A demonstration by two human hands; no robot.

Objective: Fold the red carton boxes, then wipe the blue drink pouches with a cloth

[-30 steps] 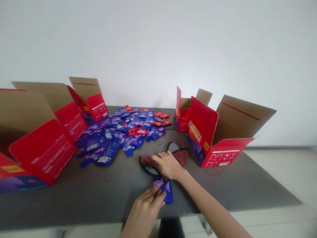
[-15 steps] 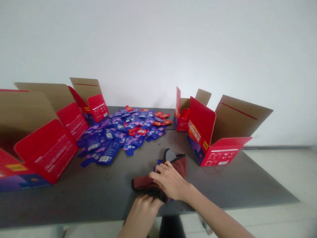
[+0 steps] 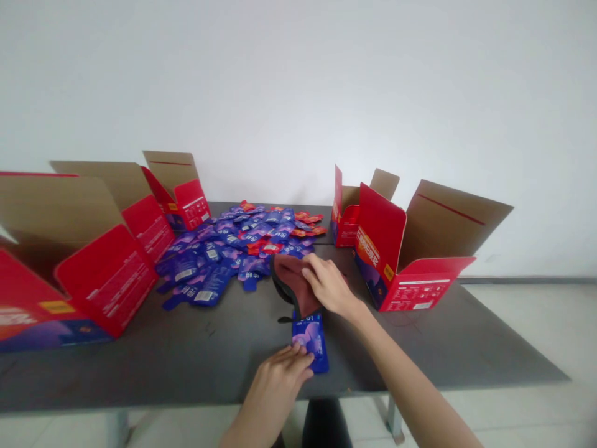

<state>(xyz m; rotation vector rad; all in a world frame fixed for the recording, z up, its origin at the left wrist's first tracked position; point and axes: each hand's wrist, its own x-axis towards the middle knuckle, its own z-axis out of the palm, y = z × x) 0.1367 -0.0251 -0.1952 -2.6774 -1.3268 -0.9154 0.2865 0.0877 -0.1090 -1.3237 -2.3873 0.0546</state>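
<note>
A dark red cloth (image 3: pixel 293 280) with black edging, its exact kind unclear, is bunched under my right hand (image 3: pixel 329 285). The fingers of that hand are closed on it, and it covers the upper end of a blue-purple pouch (image 3: pixel 311 341). The pouch lies on the table close to the front edge. My left hand (image 3: pixel 284 372) has its fingers curled against the pouch's lower left part, pinning it. Its thumb rests near the bottom end.
A heap of blue and red pouches (image 3: pixel 252 233) spreads over the table's (image 3: pixel 200 354) back middle. Open red cartons stand on the left (image 3: pixel 100 280) and right (image 3: pixel 420 286). Behind is a white wall (image 3: pixel 298 93).
My right hand has moved up and away with the cloth, uncovering the lower pouch. My left hand has left the cloth and now touches the pouch. The view has shifted slightly.
</note>
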